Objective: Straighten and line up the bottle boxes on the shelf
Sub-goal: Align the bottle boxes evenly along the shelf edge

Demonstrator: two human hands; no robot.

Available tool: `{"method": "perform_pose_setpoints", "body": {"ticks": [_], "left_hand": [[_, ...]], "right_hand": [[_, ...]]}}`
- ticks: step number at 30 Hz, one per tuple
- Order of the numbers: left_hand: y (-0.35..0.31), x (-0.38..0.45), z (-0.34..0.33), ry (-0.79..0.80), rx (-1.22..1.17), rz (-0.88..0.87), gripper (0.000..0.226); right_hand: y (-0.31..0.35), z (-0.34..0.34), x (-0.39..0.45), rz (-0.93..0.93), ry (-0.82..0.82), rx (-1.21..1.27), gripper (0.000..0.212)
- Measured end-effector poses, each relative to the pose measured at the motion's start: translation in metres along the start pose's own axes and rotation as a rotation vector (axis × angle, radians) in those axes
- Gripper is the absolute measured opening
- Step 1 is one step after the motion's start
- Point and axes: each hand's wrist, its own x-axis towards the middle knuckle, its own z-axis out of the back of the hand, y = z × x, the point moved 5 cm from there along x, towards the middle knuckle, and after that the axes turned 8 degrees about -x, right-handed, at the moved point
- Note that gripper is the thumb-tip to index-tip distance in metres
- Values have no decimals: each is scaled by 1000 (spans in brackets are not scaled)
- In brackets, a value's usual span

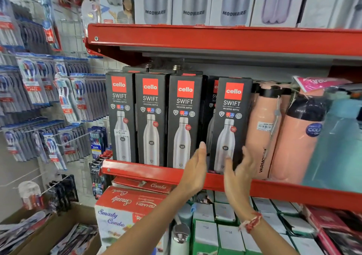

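Black Cello Swift bottle boxes stand in a row on the red shelf (148, 171). Three of them, at the left (121, 115), the middle (150, 119) and the third place (184, 121), line up at the shelf's front. The rightmost box (231, 125) stands further forward and leans slightly, with another box (212, 106) half hidden behind its left side. My left hand (195, 168) is open, fingers up, just left of that forward box's lower edge. My right hand (240, 174) is open at the box's lower right corner, fingers near or touching its front.
Peach bottles (264, 129) and a teal bottle (337, 141) crowd the shelf to the right. White Modware boxes (193, 4) fill the shelf above. Toothbrush packs (39, 98) hang on the left wall. Smarty Combo cartons (125, 205) and small white boxes (225, 231) sit below.
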Motion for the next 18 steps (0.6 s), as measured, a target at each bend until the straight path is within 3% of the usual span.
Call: {"method": "perform_pose_setpoints", "body": {"ticks": [4,8,13,18], "left_hand": [[10,11,-20,54,-47,211,110],[11,10,-13,-52,-198,265,134],[15,0,10,-117,-157,240,135],[15,-12,12,-40,-108,238,135]], "right_hand": [[-19,-10,8,-147,253,42,75],[-18,-13,12,-147,289,-31,80],[-2,-14,0,-111,277,35,68],[-2,-11,-4,-155,312,63,83]]}}
